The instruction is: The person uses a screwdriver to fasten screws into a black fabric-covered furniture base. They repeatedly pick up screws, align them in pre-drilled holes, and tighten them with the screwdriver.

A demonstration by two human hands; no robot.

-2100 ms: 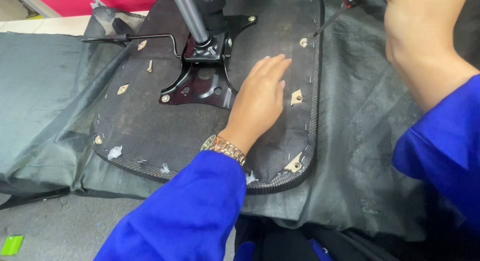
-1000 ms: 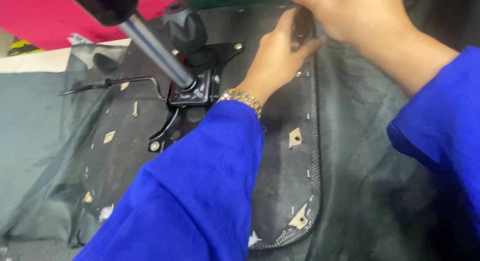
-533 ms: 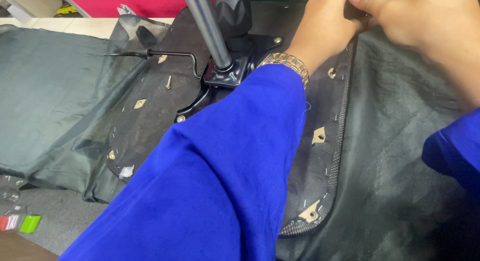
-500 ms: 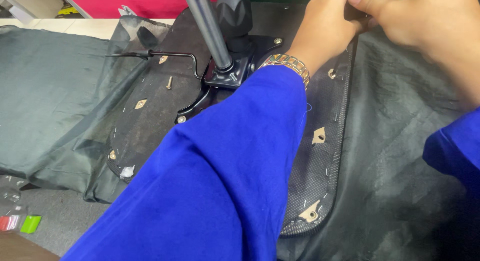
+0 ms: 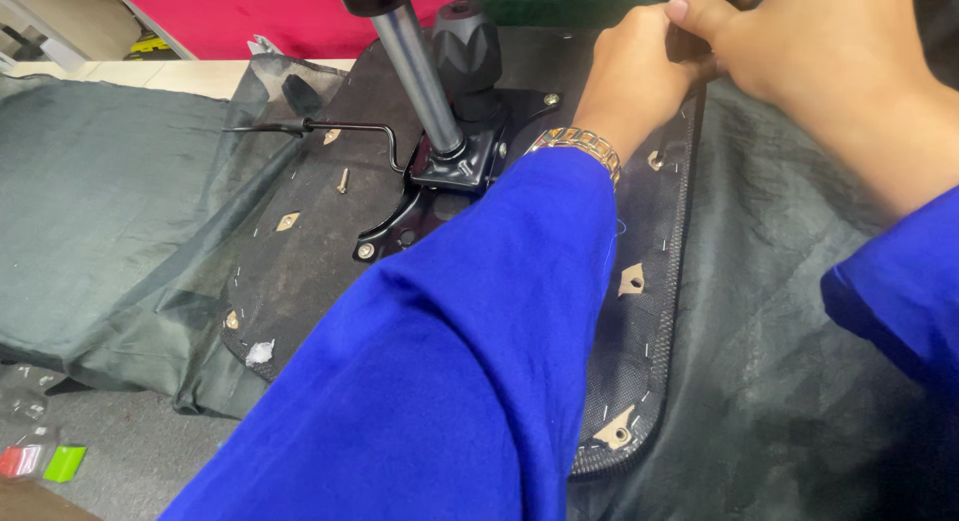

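Upturned chair seat [image 5: 300, 271] lying on dark fabric [image 5: 789, 361], its far edge running left to right, where the left hand [image 5: 629, 76] and right hand [image 5: 809, 61] meet, both closed pinching the cover's edge [image 5: 689, 51], just right of the metal column [image 5: 420, 76].

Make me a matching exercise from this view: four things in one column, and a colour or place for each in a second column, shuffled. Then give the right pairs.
Things:
1. metal column
2. knob
3. wristband
4. loose screw

Colour or place:
A. gold-toned, on the left hand's wrist
B. lying on the dark seat underside, left of the black mounting plate
C. shiny silver, rising from the black mounting plate
D. black, ribbed, just right of the column

Pairs: 1-C, 2-D, 3-A, 4-B
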